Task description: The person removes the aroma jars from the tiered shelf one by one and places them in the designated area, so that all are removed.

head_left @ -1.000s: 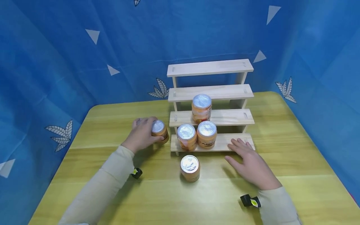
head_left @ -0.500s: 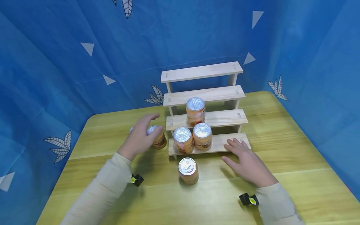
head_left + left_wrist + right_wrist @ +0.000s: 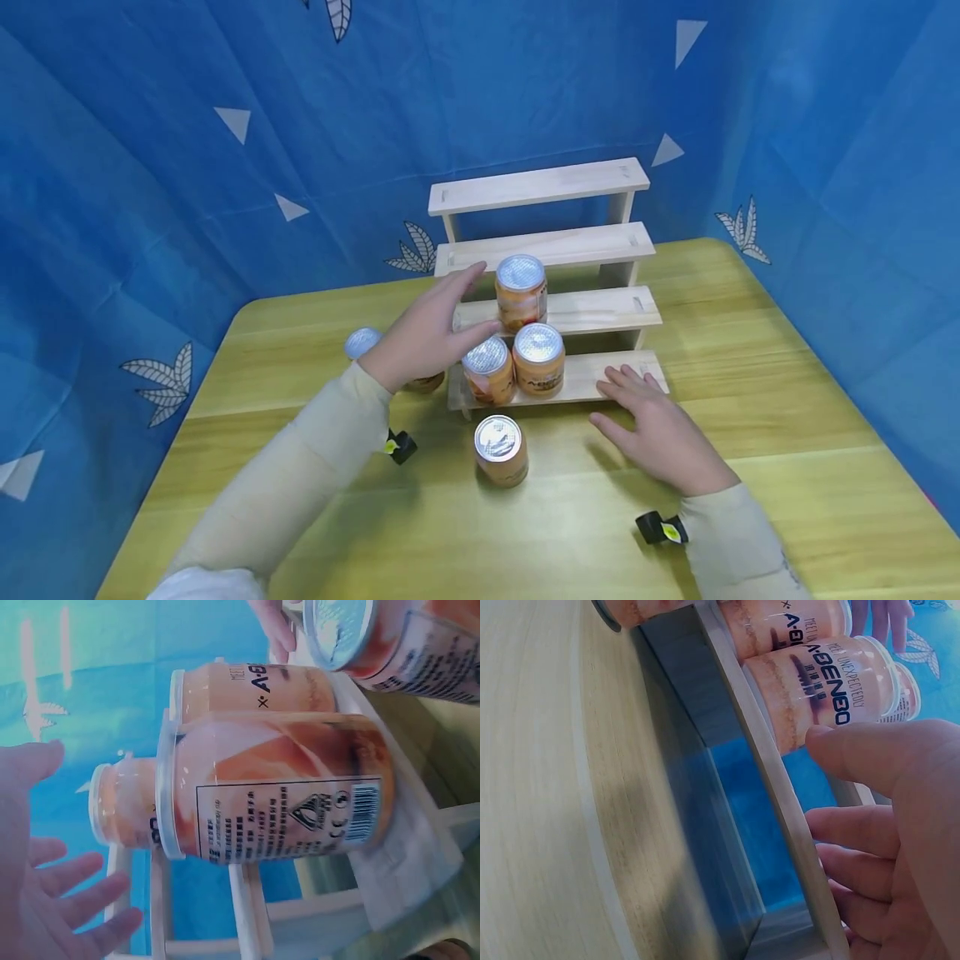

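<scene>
1. While its fingers reach forward over the right end of the lowest shelf (image 3: 588, 379), the right hand (image 3: 663, 437) lies back uppermost, thumb spread from the fingers and gripping nothing.
2. Left of that hand, the front can (image 3: 501, 454) stands upright on the desk (image 3: 555, 550), just before the lowest shelf's front edge.
3. The left hand (image 3: 420, 333) hangs at the stand's left end, thumb and fingers well parted; the left wrist view shows a gap between it and the cans.
4. By its thumb, the left shelf can (image 3: 489, 372) and right shelf can (image 3: 539, 362) stand close together, toward the lowest shelf's left end.
5. Behind the left hand, the side can (image 3: 426, 384) is mostly hidden; the outer can (image 3: 363, 342) shows its lid nearer the desk's left edge.
6. Ahead of the fingertips, the upper can (image 3: 521, 296) stands upright on the second shelf.
7. The cans are rounded cylinders in peach-orange printed wraps with silvery, textured lids; the desk has yellowish wood grain.
8. Near the desk's rear edge, four pale wooden planks form the stepped stand (image 3: 540, 185), before creased blue cloth (image 3: 525, 83).
</scene>
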Demonstrator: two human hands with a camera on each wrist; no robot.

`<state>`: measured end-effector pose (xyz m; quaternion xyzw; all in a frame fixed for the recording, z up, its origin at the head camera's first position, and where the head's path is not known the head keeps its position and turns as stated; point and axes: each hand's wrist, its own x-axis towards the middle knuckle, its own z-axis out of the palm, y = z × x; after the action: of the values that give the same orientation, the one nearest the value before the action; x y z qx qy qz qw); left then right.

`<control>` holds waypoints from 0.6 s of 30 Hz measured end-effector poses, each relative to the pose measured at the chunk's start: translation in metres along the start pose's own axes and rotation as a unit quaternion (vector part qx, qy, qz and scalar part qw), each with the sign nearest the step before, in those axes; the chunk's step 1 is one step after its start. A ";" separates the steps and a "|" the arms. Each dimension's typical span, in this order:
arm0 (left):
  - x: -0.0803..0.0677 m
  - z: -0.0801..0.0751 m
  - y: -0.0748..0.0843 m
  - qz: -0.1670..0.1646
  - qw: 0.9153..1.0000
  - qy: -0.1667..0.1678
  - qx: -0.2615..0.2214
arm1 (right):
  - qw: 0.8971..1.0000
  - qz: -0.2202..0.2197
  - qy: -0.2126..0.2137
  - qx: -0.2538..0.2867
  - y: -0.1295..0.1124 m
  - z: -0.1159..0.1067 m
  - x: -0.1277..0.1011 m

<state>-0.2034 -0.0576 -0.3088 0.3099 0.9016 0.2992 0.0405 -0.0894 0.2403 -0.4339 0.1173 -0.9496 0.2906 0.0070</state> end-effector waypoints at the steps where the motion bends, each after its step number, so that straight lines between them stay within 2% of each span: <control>1: 0.004 0.001 0.001 -0.005 1.000 -0.009 -0.002 | 1.000 0.000 0.001 0.001 0.000 0.000 0.000; 7: 0.017 0.009 0.003 -0.047 0.998 -0.052 -0.001 | 1.000 -0.003 -0.007 0.006 -0.001 0.006 -0.001; 9: 0.022 0.012 0.002 -0.056 0.997 -0.054 -0.002 | 1.000 -0.003 -0.008 0.008 -0.002 0.007 -0.001; 14: 0.042 0.017 0.003 -0.053 0.997 -0.049 -0.018 | 1.000 -0.001 0.008 0.003 0.001 0.005 0.000; 18: 0.053 0.022 0.005 -0.057 0.996 -0.051 -0.037 | 1.000 -0.001 0.002 0.004 0.003 0.004 0.001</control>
<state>-0.2378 -0.0125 -0.3178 0.2708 0.9029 0.3133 0.1150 -0.0910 0.2407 -0.4387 0.1172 -0.9485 0.2942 0.0091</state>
